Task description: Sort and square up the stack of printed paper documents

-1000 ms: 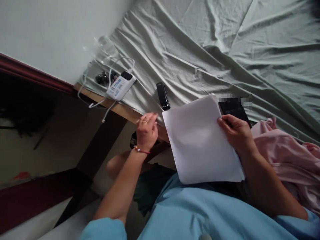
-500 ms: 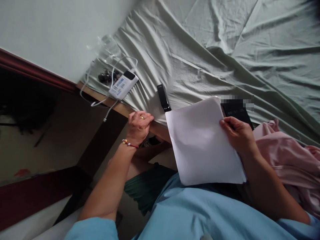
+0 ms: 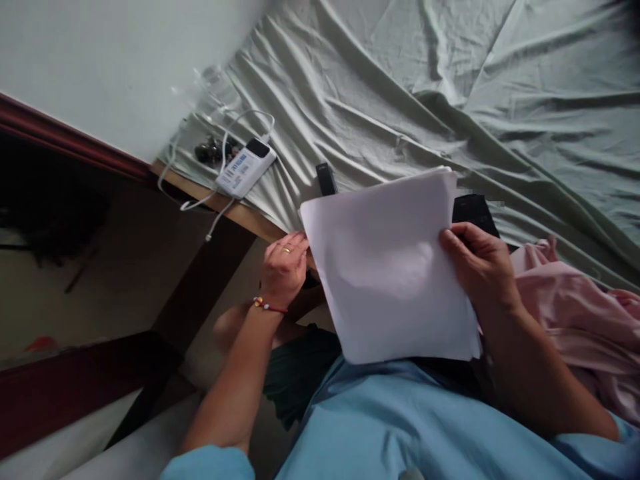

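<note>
My right hand (image 3: 480, 263) grips a thin stack of white paper sheets (image 3: 385, 280) by its right edge, thumb on top and fingers underneath. The sheets are tilted above my lap and the edge of the bed. My left hand (image 3: 286, 263), with a ring and a red bracelet, is at the stack's left edge. Its fingers are closed and their tips meet the paper; whether they pinch it is hidden. Behind the top edge of the paper, a narrow black object (image 3: 327, 179), perhaps a stapler, lies partly covered on the pale green sheet.
A white power bank (image 3: 246, 168) with white cables lies near the bed's wooden edge (image 3: 250, 219). Beside it are small dark items (image 3: 213, 150) and clear plastic (image 3: 215, 90). To the right are a black flat object (image 3: 477, 212) and pink cloth (image 3: 560, 287).
The paper has moved left and slightly up, now covering part of the narrow black object. My left hand has shifted a little right and down, and the paper's left edge now meets its fingers.
</note>
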Demonstrator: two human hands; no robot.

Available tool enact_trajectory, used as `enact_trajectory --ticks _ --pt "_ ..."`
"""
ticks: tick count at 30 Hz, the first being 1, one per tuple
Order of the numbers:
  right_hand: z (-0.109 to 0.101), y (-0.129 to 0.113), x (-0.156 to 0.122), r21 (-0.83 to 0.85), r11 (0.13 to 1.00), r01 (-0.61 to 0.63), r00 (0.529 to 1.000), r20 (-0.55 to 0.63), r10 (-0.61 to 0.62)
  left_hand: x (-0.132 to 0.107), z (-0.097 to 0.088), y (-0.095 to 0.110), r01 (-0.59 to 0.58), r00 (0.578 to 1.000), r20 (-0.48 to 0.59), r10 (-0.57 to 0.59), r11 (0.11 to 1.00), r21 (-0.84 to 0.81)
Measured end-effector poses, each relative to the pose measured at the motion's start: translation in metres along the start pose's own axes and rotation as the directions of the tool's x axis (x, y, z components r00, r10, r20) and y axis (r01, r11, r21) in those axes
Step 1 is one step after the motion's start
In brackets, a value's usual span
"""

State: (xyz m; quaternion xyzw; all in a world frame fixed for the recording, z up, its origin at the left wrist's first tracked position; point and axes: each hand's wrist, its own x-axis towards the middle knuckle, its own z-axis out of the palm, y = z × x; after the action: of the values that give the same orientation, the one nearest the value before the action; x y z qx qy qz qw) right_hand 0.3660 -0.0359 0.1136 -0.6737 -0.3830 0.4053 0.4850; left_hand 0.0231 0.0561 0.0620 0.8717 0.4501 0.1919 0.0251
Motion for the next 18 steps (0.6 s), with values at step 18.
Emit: enact_trajectory --ticks 18 --pt "0.020 0.024 0.014 0.065 0.997 0.047 0.999 0.005 -0.047 -0.001 0.016 0.076 0.536 0.732 0.215 -0.647 0.351 -0.768"
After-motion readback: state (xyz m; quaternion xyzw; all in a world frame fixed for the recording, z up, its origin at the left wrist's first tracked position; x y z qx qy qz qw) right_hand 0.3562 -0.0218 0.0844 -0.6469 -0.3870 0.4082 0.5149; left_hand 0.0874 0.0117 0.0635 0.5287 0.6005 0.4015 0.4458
